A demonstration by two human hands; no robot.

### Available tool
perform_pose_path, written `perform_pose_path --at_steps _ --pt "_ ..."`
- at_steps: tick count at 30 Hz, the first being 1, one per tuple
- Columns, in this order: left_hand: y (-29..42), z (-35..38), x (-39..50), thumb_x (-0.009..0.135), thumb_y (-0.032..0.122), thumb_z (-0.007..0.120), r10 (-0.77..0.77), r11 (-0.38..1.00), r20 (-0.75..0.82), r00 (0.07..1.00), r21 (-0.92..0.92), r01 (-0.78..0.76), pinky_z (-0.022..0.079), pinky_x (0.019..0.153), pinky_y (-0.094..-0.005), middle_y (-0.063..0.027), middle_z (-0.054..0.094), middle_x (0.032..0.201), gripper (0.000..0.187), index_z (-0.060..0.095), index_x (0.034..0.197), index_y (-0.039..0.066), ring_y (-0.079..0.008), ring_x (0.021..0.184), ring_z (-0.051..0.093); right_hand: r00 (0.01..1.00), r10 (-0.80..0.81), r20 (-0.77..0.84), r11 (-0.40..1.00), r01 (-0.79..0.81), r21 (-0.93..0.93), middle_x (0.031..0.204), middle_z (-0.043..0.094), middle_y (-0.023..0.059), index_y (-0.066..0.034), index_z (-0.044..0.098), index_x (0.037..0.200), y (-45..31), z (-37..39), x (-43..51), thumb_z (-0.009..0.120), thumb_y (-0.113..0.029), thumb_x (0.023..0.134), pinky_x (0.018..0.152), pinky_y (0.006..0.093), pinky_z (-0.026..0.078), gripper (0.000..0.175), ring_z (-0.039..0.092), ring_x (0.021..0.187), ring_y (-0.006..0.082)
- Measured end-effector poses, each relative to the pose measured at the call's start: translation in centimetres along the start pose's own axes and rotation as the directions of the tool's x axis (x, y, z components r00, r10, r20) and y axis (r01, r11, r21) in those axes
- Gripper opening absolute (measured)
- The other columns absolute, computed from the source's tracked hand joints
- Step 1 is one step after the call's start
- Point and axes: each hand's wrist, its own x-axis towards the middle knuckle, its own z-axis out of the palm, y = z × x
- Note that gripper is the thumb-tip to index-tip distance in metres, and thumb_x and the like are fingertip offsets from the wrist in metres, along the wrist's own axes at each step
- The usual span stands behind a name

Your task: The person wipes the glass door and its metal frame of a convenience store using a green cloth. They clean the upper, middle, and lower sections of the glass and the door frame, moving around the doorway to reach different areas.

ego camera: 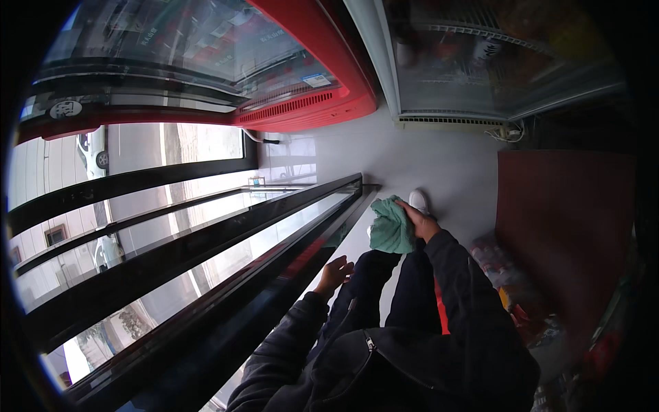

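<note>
A crumpled green cloth (391, 226) hangs from my right hand (423, 221), whose fingers grip its edge. It is in front of my knees, above the grey floor. My left hand (335, 276) is lower and to the left, with loosely bent fingers and nothing in them. It is near the black-framed glass door (293, 257), apart from the glass as far as I can tell. The door slants across the left of the view. Part of the cloth's colour shows faintly as a reflection in its dark frame.
A red display fridge (309, 110) with a glass front stands ahead on the left. Another glass-doored fridge (453, 92) is ahead on the right. A dark red-brown panel or tabletop (561, 216) and packaged goods (499, 262) lie to my right. Parked cars show outside through the glass.
</note>
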Motion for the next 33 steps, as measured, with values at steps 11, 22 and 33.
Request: perform_pose_path --at_steps 11,22,33 --pt "8.4 3.9 -11.8 0.081 0.032 0.071 0.202 0.97 0.031 0.979 0.133 -0.204 0.052 0.076 -0.0325 -0.0203 0.039 0.139 0.086 0.021 0.143 0.0 -0.0234 0.112 0.054 0.988 0.122 0.09 0.992 -0.12 -0.028 0.117 0.062 0.0104 -0.0067 0.059 0.119 1.5 10.6 -9.3 0.048 -0.055 0.089 0.096 0.0409 0.043 0.058 0.059 0.105 0.0251" --pt "1.8 3.4 -15.4 0.074 0.029 0.076 0.355 0.931 -0.428 0.831 0.088 -0.353 0.046 0.091 -0.0349 -0.0208 0.057 0.119 0.072 0.045 0.13 -0.004 -0.0261 0.107 0.057 0.825 0.414 0.385 0.858 -0.214 -0.467 0.133 0.049 0.0115 -0.0075 0.04 0.135 5.9 21.9 -11.2 0.038 -0.068 0.085 0.1 0.0437 0.039 0.078 0.048 0.12 0.0285" --pt "-6.0 -5.2 -18.5 0.079 0.021 0.069 0.428 0.799 -0.662 0.615 -0.04 -0.599 0.05 0.077 -0.0296 -0.0098 0.068 0.094 0.039 0.062 0.111 0.0 -0.0147 0.082 0.063 0.817 0.47 0.334 0.778 -0.204 -0.594 0.133 0.046 0.01 -0.0062 0.037 0.135 15.2 27.9 -8.4 0.068 -0.035 0.083 0.106 0.0457 0.033 0.068 0.043 0.125 0.0276"
